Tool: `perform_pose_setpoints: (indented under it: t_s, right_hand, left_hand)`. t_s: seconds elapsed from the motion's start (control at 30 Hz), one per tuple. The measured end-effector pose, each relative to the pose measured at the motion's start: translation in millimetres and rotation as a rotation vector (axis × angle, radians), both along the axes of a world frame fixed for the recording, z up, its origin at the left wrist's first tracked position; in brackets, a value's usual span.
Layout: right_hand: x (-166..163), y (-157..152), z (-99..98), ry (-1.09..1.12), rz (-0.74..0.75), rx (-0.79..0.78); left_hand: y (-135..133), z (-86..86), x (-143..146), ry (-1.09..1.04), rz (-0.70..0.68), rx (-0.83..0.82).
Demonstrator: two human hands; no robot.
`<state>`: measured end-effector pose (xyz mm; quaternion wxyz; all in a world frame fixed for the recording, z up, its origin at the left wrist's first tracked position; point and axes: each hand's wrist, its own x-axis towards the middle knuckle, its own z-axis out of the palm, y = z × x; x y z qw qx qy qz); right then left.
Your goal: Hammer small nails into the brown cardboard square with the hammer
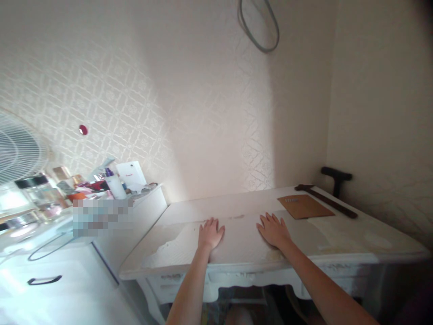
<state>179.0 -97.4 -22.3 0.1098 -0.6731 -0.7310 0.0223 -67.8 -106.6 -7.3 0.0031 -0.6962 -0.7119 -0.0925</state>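
Now both hands lie flat and empty on the white table (338, 234), palms down near its front edge, fingers spread toward the wall. Left hand (210, 234) sits mid-table; right hand (273, 230) is just beside it, apart. A brown card (304, 206) lies toward the back right corner, a dark stick (326, 201) behind it. Pressing evenly with both palms looks wisest, since the top's coating seems to be peeling.

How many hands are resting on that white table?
2. The left hand lies flat near the front edge of the white table; the right hand lies flat beside it, nearer the brown folder.
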Motion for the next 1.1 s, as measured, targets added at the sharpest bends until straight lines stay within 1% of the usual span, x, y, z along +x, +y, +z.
perform_pose_setpoints:
  t_s: [0.7, 0.93, 1.1]
  right_hand:
    - [0.5, 1.3, 0.3, 0.004, 0.001, -0.031]
    - [0.3, 1.7, -1.2, 0.010, -0.001, -0.004]
    - [0.8, 2.0, -1.5, 0.013, 0.007, -0.025]
  left_hand:
    - [-0.6, 0.8, 0.2, -0.001, 0.000, -0.005]
    - [-1.0, 1.3, 0.6, -0.006, 0.001, -0.001]
    - [-1.0, 1.2, 0.5, -0.009, 0.002, -0.001]
